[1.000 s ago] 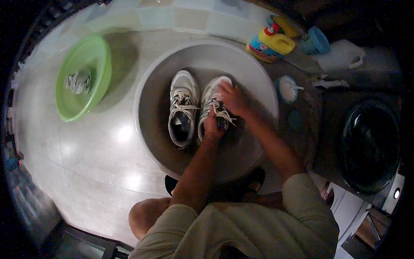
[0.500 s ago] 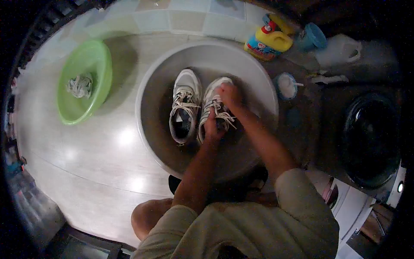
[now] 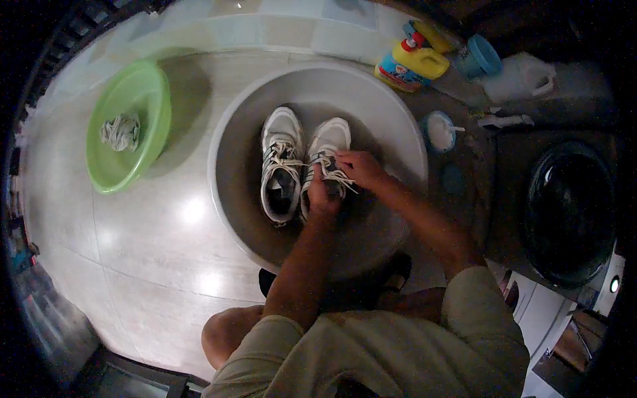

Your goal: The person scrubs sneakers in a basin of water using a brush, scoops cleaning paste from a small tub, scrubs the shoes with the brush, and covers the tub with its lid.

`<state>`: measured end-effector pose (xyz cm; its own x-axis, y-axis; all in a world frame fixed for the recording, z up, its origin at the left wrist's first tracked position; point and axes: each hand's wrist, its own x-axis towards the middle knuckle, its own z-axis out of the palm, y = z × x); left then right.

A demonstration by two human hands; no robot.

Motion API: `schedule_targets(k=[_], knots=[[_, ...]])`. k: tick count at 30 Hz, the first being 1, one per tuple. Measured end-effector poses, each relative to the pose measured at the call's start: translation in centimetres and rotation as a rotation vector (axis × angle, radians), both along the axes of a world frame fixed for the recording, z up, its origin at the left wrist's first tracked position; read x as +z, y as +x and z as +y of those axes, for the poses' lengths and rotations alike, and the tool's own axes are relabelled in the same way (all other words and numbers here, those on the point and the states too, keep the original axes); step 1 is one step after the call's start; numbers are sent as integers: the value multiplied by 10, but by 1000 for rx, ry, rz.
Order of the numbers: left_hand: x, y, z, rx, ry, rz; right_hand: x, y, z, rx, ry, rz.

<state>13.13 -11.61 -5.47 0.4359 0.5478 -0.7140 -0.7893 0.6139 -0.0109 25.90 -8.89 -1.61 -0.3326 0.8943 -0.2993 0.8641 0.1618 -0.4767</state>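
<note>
Near its heel, a gray-and-white lace-up shoe [image 3: 331,136] is clamped by the left hand [image 3: 322,199]; its laces are touched by the right hand [image 3: 361,170], fingers bunched. In the round gray tub [image 3: 381,106], more room is left at the right edge than the left. The right hand was moved down from the toe.

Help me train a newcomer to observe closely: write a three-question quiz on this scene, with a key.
1. True or false: both shoes are inside the gray basin.
2. Which shoe does the person's left hand touch, as seen in the picture? A: the left one; B: the right one; C: neither.
3. Fill in the color: the bowl with a crumpled bundle in it is ____.

Key: 1 true; 2 B; 3 green.
</note>
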Motion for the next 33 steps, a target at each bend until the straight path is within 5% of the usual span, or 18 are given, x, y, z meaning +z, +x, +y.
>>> schedule_targets(k=[2, 3, 5, 8, 11, 14, 18, 20, 24, 26, 27, 29, 33], knots=[[2, 1, 0, 47, 43, -66, -6, -4, -8, -164, 154, 257], [4, 1, 0, 95, 88, -132, -15, -3, -5, -167, 154, 257], [-5, 3, 3, 134, 122, -192, -36, -5, 14, -39, 616, 56], [13, -1, 8, 164, 106, -150, -25, -16, 26, -151, 726, 149], [29, -3, 6, 174, 70, -87, -19, -26, 12, -311, 426, 474], [11, -2, 5, 195, 110, -99, -5, -25, -10, -539, 130, 512], [14, -1, 9, 216, 161, -172, -2, -25, -12, -715, 132, 521], [8, -4, 10, 216, 178, -187, -5, -29, -2, -552, 528, 212], [13, -4, 12, 211, 174, -301, 0, -20, -3, -387, 392, 276], [29, -4, 11, 135, 95, -138, 14, -10, -6, -340, 21, 438], [23, -3, 10, 139, 90, -139, 12, -14, -9, -338, 16, 434], [7, -2, 7, 159, 345, -327, 2, -29, -13, 142, 333, 206], [31, 6, 10, 158, 242, -293, -6, -32, 15, 123, 445, 47]])
